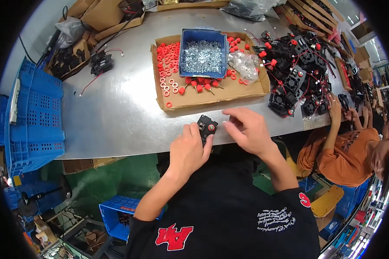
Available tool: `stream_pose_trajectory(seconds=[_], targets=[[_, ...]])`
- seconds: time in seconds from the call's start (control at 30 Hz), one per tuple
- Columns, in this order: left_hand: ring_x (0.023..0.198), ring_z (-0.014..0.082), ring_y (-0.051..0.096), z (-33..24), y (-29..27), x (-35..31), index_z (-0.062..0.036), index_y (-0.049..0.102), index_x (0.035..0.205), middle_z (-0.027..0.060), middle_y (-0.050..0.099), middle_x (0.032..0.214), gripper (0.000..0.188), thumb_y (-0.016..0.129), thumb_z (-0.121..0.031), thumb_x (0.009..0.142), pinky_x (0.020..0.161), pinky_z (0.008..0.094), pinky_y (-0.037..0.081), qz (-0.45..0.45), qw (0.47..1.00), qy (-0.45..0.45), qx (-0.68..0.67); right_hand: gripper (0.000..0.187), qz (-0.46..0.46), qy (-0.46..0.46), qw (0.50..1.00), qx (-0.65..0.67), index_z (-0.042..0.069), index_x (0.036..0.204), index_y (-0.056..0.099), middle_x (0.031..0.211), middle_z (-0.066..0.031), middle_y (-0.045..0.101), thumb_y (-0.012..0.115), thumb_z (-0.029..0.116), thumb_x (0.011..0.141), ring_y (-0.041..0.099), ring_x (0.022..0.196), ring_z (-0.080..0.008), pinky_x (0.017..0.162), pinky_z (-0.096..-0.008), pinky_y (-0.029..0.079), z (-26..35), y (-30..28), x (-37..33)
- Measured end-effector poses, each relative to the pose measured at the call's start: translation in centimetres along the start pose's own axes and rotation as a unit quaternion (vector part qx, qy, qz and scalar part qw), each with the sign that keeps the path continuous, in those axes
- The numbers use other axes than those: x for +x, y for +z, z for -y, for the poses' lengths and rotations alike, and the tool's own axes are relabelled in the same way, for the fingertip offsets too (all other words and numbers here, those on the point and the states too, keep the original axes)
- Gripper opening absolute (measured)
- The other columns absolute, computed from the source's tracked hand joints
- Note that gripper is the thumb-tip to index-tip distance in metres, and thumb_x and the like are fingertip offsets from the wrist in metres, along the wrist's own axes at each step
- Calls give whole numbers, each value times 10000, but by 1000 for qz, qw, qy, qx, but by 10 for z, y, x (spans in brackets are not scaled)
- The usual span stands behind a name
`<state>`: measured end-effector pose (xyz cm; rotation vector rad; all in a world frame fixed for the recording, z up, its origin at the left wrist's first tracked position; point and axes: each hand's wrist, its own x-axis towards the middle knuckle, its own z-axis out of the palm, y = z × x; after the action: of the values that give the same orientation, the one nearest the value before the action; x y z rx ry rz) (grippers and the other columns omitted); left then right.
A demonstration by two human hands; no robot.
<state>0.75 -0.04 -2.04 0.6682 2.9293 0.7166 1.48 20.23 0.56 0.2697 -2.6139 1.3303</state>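
Left hand (pixel 188 149) is closed around a small black fan (pixel 207 126) with a red knob on it, and I hold it at the near edge of the bench (pixel 116 108), close to the middle. Its long axis points away from me, a little to the right. My right hand (pixel 246 129) is just right of the fan, with fingers half spread and holding nothing, fingertips almost touching it. Beyond both hands lies a cardboard tray (pixel 212 97) with red washers (pixel 168 56) and a blue bin (pixel 202 52) of metal nuts. Further right, by the far right corner, I see a pile of black fans (pixel 296 77).

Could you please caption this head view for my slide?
Left hand grips a small black fan at the metal table edge; right hand hovers beside it.
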Motion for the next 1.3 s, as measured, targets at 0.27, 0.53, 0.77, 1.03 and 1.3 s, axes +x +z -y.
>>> stream_pose_trajectory(seconds=[0.27, 0.53, 0.77, 1.03, 1.3], targets=[[1085, 259, 572, 1, -6, -18, 50, 310, 1346, 185, 544, 1220, 512, 237, -390, 1097, 928, 372, 475, 139, 821, -45, -552, 857, 123, 158, 873, 445, 12, 1552, 264, 1416, -151, 509, 754, 133, 859, 543, 1243, -209, 1051, -365, 431, 15, 20, -29], [974, 196, 589, -22, 20, -19, -43, 155, 1450, 179, 491, 1332, 566, 187, -477, 1089, 721, 275, 502, 62, 824, -57, -561, 882, 81, 164, 901, 394, 23, 1544, 295, 1405, -166, 522, 798, 81, 822, 590, 1189, -197, 1007, -358, 487, 18, 16, -33], [897, 177, 590, -7, 15, -26, 17, 470, 1250, 143, 541, 1128, 307, 521, -177, 1017, 781, 300, 497, -57, 931, 1, -360, 938, -247, 85, 964, 58, 26, 1532, 308, 1195, -134, 661, 836, 95, 760, 638, 1050, -172, 954, -350, 510, -8, -54, 19], [858, 230, 618, 67, -42, 30, 29, 582, 1079, 157, 641, 966, 202, 596, -119, 943, 749, 334, 499, -125, 948, -89, -278, 758, -323, -31, 868, -377, -53, 1481, 360, 1455, -250, 462, 744, 185, 872, 479, 1312, -365, 1100, -416, 369, -66, -108, 38], [1254, 432, 482, 258, -101, 155, 43, 452, 1372, 287, 463, 1396, 546, 596, -224, 918, 1050, 459, 399, -293, 927, 40, 232, 541, -275, -187, 909, -252, -28, 1320, 509, 1245, -215, 565, 688, 10, 811, 567, 1113, -383, 985, -437, 465, -72, 1, -35]])
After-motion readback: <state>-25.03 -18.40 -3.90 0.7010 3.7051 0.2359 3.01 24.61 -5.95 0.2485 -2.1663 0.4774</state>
